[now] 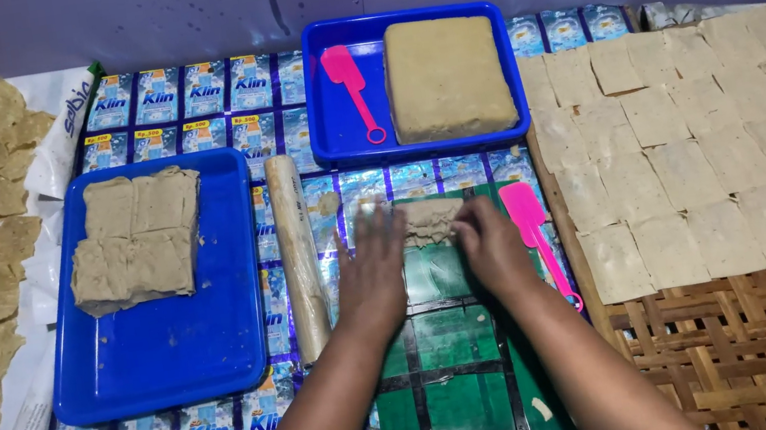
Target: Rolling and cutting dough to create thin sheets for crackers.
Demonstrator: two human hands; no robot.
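Purple wall rises behind a work surface covered in glossy sachet sheets, with a green mat point(450, 357) at its middle. On that mat lies a small dough slab point(431, 219), pressed between the left hand point(373, 272) and right hand point(492, 245), both flat with fingers spread on its ends. It looks soft, tacky and easily torn, best lifted from underneath at the edges. Beside it lie a rolling pin point(298, 255) and a pink spatula point(537, 232). Further out, blue trays point(171, 353) hold dough blocks, and cut squares point(697, 148) dry on woven bamboo. Fingers hide the slab's ends.
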